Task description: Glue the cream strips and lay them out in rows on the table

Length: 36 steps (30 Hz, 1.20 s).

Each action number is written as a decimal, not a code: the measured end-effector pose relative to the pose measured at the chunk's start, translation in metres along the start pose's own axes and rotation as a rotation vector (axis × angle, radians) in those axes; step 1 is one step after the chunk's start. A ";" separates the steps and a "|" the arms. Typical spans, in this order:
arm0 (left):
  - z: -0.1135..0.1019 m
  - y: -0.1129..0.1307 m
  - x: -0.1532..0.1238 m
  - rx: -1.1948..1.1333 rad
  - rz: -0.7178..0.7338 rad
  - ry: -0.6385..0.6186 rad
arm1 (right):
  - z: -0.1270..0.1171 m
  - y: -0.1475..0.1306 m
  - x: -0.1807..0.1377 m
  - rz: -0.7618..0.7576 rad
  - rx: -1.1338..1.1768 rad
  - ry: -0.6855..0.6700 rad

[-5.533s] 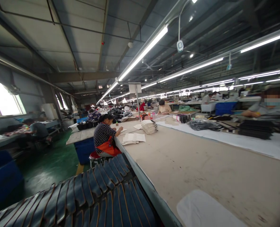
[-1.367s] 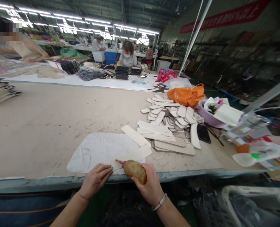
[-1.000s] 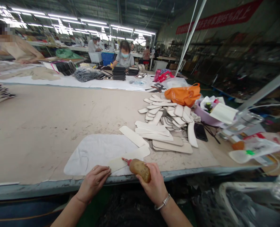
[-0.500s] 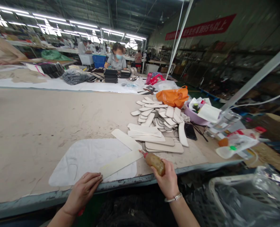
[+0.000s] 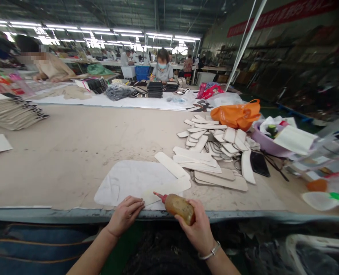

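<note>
My right hand (image 5: pixel 196 225) is wrapped round a squeeze bottle (image 5: pixel 178 208) of yellowish-brown contents, probably glue. Its red nozzle points left, with the tip over a pale strip (image 5: pixel 169 188). The fingers of my left hand (image 5: pixel 126 214) are closed together on the near left end of that strip, by the table edge; the thumb is hidden. Beneath the strip lies a white cloth-like piece (image 5: pixel 132 176) with rounded corners. A second pale strip (image 5: pixel 169 164) slants away at the far end, the two meeting at an angle.
Stacked and loose pale cut pieces (image 5: pixel 198 158) lie to the right, with a black phone (image 5: pixel 259 163), an orange bag (image 5: pixel 236 114) and a purple basin (image 5: pixel 268 143) beyond. A stack of pale pieces (image 5: pixel 12 110) stands at left. Co-workers sit across the table.
The bottle's nozzle has moved along the strip from its far right end towards my left hand. My left hand still holds the strip's end. The view has turned left.
</note>
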<state>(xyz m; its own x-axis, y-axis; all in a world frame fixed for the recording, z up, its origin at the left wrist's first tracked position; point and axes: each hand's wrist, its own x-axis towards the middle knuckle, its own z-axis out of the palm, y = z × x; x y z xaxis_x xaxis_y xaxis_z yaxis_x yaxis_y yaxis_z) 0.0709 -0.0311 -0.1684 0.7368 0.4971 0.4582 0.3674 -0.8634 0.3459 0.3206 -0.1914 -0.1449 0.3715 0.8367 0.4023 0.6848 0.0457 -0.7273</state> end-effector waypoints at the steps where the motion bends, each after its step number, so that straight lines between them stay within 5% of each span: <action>1: 0.000 0.000 0.000 -0.003 -0.004 0.000 | 0.005 -0.003 0.002 -0.005 0.011 -0.021; 9: 0.002 -0.002 -0.001 -0.013 -0.017 -0.006 | 0.021 -0.015 0.011 -0.028 0.047 -0.074; 21: 0.001 0.001 0.002 -0.027 -0.008 0.015 | 0.003 -0.020 -0.007 0.030 0.021 -0.118; 36: 0.004 -0.005 0.002 -0.046 0.011 0.018 | -0.056 0.034 -0.002 0.137 -0.290 0.191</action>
<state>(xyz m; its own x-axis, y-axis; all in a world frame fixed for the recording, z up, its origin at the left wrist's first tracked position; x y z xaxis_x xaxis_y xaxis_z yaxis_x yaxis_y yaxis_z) 0.0728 -0.0258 -0.1720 0.7300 0.4898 0.4766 0.3327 -0.8638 0.3783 0.3788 -0.2224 -0.1393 0.5637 0.7061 0.4285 0.7594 -0.2389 -0.6052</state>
